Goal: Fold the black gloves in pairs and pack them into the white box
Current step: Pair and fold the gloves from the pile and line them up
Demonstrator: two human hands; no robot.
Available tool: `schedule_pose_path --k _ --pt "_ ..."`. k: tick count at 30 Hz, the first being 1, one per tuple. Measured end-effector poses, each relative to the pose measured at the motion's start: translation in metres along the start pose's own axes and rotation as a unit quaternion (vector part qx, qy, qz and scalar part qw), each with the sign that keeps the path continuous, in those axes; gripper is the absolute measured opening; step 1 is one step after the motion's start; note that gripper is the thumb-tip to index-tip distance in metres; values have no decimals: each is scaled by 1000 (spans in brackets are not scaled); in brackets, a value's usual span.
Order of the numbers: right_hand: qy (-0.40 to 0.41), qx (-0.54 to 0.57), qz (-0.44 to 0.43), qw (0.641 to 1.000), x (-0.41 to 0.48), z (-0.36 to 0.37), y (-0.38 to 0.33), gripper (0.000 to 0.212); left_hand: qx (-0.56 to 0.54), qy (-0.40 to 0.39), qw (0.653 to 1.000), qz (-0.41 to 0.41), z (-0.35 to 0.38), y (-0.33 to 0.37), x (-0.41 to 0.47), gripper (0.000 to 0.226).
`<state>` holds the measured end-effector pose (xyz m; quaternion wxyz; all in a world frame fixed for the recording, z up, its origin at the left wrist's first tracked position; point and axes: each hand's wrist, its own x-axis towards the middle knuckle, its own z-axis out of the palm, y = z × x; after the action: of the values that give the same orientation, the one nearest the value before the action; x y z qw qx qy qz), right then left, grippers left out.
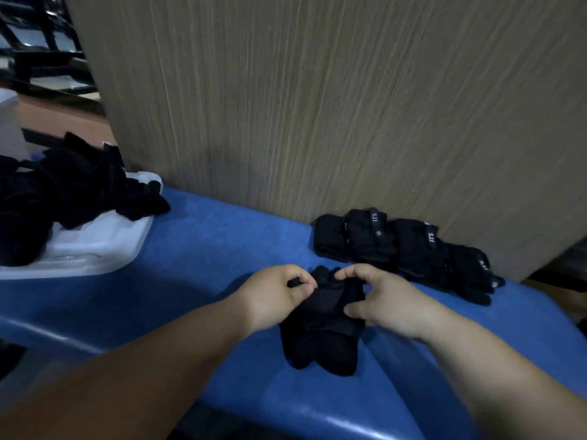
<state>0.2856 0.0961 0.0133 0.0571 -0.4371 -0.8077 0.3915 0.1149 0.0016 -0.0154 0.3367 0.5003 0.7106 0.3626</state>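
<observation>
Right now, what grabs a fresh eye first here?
The left hand and right hand pinch a black glove bundle at centre, on the blue surface. Folded gloves line the wood-grain panel at right; a loose black heap lies on the white box at left.

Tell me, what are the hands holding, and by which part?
Both grip the black gloves: the left hand pinches the far left end, and the right hand clasps the far right edge.
</observation>
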Motion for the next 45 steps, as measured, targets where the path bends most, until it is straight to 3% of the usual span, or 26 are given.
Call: schedule_pose_path --k 4,6,9,15,20,25,29,32,34,38,41,45 --pt "104 -190 -53 975 -13 6 12 50 151 21 986 66 12 0 -2 28" --pt "169 -209 -103 958 -21 14 14 44 184 21 978 92 16 0 -4 36" --pt "225 -147 -125 955 -30 30 18 38 175 23 978 106 17 -4 -3 44" --pt "186 -37 -2 982 -33 39 19 46 107 18 990 91 13 -10 -1 53" --pt "140 90 -16 986 -26 41 21 44 127 22 987 100 14 -9 0 58" --pt "141 109 -20 984 -22 30 24 46 139 14 986 88 14 -8 2 64" --pt "84 5 35 996 -25 17 27 46 243 -2 965 94 21 -3 0 68" --pt "83 -158 61 982 -35 11 24 57 313 -2 943 114 25 -2 -2 65" --pt "113 -221 27 968 -39 11 22 58 335 10 935 116 25 0 -1 65" --pt "182 -235 -110 949 -33 12 27 55 313 41 933 171 23 6 -2 58" --pt "123 -246 -169 946 -24 12 31 60 320 22 924 209 27 7 -3 51" --pt "-8 -284 -130 950 -18 16 35 69 385 -46 905 173 32 1 2 52"
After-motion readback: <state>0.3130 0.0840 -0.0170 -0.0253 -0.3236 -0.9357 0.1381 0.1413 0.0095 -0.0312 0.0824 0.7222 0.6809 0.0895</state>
